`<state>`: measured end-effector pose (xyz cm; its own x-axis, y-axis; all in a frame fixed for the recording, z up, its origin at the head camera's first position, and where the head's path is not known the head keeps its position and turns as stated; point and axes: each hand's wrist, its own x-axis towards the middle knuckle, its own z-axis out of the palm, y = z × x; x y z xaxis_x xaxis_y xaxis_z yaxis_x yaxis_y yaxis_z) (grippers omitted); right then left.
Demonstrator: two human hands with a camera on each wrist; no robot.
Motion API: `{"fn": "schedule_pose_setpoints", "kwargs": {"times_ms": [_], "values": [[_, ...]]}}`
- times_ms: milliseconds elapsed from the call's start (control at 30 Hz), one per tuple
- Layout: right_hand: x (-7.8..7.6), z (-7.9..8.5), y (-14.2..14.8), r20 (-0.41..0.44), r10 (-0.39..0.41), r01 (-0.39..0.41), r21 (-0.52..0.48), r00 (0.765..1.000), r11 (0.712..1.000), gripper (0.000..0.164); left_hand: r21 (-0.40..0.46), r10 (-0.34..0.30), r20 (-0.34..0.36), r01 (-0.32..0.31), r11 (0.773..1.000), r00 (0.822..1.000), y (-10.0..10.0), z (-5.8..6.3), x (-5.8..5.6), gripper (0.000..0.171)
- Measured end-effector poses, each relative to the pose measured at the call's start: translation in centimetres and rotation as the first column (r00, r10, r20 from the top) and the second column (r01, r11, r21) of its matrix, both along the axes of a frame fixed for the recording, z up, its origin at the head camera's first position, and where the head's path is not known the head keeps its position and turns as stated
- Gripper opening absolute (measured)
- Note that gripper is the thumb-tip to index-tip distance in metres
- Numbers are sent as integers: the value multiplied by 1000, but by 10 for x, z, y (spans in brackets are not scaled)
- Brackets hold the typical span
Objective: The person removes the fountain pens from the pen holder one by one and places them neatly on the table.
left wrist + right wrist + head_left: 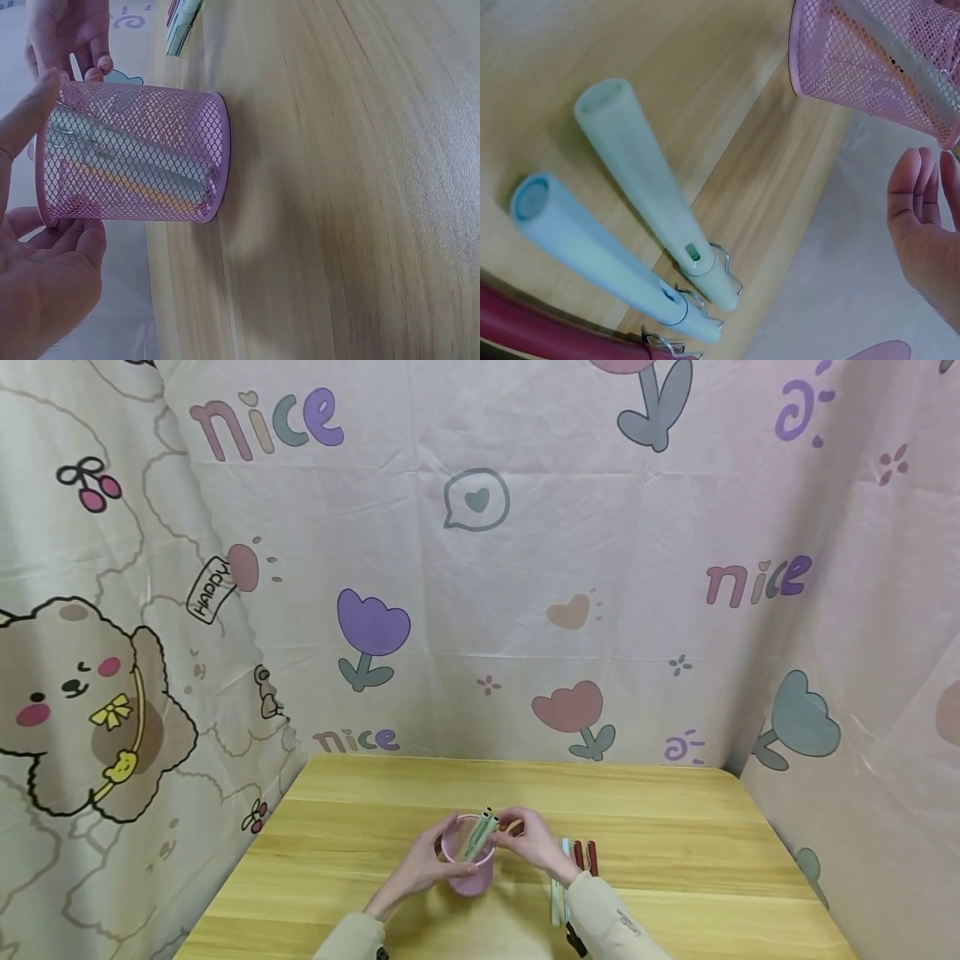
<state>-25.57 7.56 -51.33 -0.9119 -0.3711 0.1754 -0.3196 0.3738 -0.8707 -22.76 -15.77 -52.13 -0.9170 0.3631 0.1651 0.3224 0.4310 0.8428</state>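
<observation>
My left hand [423,864] grips a pink mesh pen cup [472,885] around its upper part, thumb on the near side of the rim. The cup stands upright on the table. Light green pens [477,839] lean inside it, their ends above the rim, and an orange stick [139,186] shows through the mesh. At the far right of the rim is my right hand [531,839], fingertips close to the pen ends. In the right wrist view its fingers [904,176] are loosely extended, with a gap toward the thumb.
Right of the cup, a light green pen [641,169] and a light blue pen [600,251] lie side by side on the wooden table [360,793]. Beside them are two dark red pens [592,857]. A black object [576,939] lies partly under the right sleeve. Printed curtains hang behind.
</observation>
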Motion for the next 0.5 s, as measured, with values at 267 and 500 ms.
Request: {"fn": "schedule_pose_setpoints", "kwargs": {"times_ms": [267, 500], "values": [[-2, -1, -2, 14, -14, 14, -9, 1000, 1000, 28, 4, -8, 7, 8, 1000, 1000, 0, -1, -1, 102], [-3, 0, -4, 23, -16, 16, -10, 1000, 1000, 27, 3, -2, 7, 2, 1000, 1000, 0, -1, 0, 102]]}}
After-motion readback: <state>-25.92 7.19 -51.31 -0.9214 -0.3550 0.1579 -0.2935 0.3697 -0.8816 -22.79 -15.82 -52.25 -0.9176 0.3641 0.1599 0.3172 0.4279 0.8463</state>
